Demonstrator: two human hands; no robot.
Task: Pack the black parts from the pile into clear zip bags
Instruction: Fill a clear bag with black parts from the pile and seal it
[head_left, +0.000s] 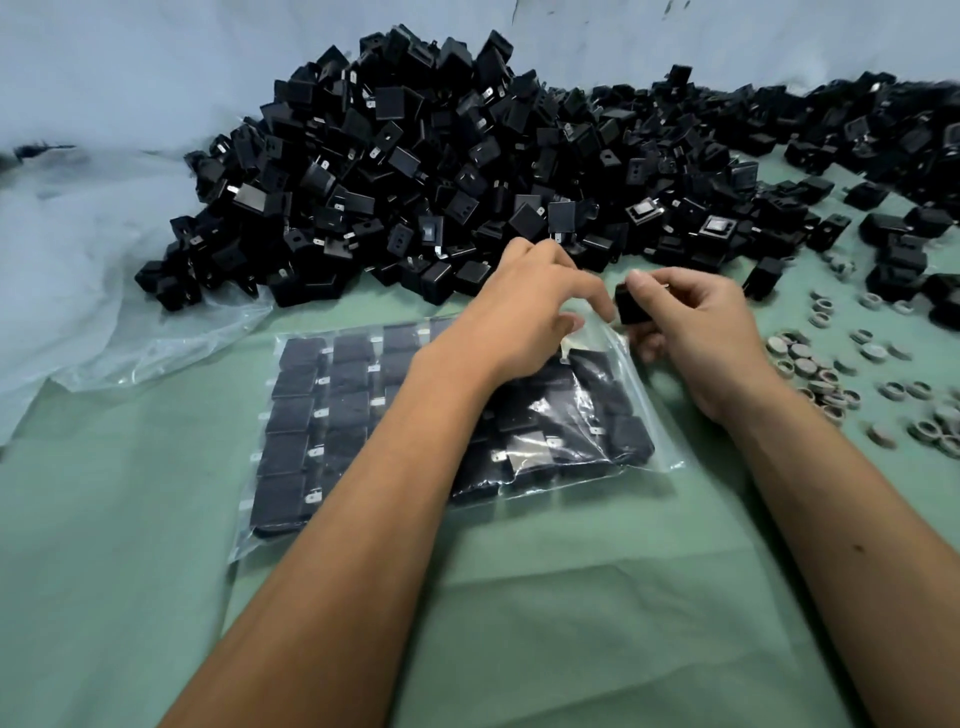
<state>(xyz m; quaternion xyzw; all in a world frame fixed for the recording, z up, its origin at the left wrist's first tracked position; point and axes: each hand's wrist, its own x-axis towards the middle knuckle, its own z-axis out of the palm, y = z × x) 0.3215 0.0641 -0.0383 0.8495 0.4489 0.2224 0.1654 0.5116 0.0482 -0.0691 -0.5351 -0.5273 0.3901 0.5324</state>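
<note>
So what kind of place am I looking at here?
Probably a small factory or workshop packing bench. A huge pile of identical black parts covers a green-covered table, a clear zip bag holds neat rows of them, and small grey rings lie scattered nearby.

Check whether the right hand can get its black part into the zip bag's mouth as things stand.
Probably yes. The right hand holds the black part right beside the zip bag at its top corner, where the left hand pinches the plastic up. Nothing lies between them.

Bare green cloth near side, pile walling far edge; rings scattered right
</note>
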